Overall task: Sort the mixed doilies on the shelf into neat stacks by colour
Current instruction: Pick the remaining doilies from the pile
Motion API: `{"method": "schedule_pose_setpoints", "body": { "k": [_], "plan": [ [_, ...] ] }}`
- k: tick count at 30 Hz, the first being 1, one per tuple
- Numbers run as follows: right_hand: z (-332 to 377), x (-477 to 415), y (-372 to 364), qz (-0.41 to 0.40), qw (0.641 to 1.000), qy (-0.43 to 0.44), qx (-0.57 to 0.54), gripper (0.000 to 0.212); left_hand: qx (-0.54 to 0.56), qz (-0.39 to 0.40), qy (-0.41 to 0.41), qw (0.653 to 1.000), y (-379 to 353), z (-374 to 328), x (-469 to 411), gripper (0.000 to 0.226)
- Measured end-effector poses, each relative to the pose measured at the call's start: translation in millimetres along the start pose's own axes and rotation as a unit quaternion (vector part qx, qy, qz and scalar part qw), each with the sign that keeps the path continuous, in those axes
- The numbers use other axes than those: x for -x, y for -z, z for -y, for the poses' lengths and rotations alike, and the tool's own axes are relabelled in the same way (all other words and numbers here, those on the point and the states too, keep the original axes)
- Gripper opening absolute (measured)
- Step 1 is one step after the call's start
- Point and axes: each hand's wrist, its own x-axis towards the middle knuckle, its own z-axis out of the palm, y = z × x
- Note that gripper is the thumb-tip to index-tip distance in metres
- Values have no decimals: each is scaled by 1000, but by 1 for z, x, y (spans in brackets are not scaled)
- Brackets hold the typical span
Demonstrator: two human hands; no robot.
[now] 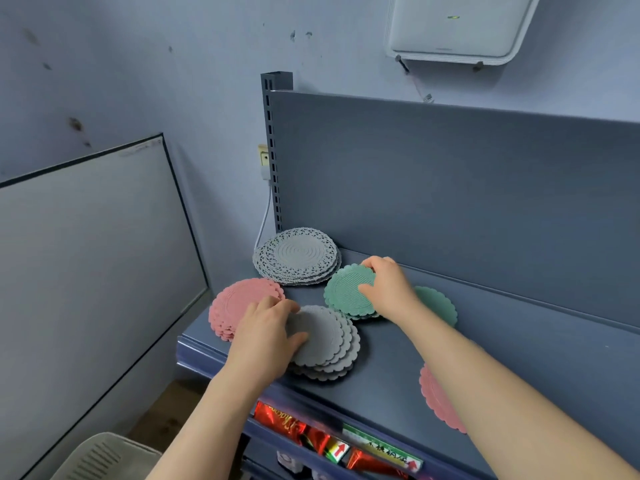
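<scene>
While the pink stack (239, 303) juts over the left end of the shelf (519, 341) and the lacy grey stack (298, 254) fills the back corner against the back panel (450, 185), bare shelf lies open to the right. The left hand (266, 337) grips the scalloped grey stack (329, 344) near the front lip. The right hand (388, 285) pinches a ribbed green doily (346, 292). Another green one (438, 304) lies beside that wrist, and a loose pink doily (436, 400) lies under the forearm.

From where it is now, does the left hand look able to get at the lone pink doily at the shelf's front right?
Probably not directly. The right forearm lies across the lone pink doily, covering part of it, and the left hand grips the grey stack on the far side.
</scene>
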Motion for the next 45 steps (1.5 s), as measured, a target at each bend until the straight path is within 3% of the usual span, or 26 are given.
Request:
{"method": "schedule_pose_setpoints", "body": {
  "k": [7,12,16,20,26,31,35,40,45],
  "plan": [
    [-4,7,-4,-38,995,22,86,43,34,67,-48,996,7,6,-16,35],
    [-20,35,18,-89,996,-2,30,42,40,42,-83,995,10,0,-22,31],
    [-53,65,51,-120,992,-46,4,39,110,-22,-131,985,4,-40,-23,22],
    [-86,89,78,-112,991,-78,-1,40,139,15,-152,978,-32,-95,-21,25],
    [-126,100,94,-66,993,-94,-21,40,68,119,-94,986,-85,-161,-17,44],
    [-146,89,97,-26,996,-77,-42,40,90,157,-27,983,-89,-175,-21,50],
    [-152,72,97,12,997,-55,-58,40,167,119,-27,978,-87,-170,-15,33],
    [-139,44,88,59,997,-30,-37,42,250,40,40,967,-67,-155,-12,22],
    [-117,18,73,113,992,-34,44,77,249,-44,81,964,-47,-139,-10,21]
  ]
}}
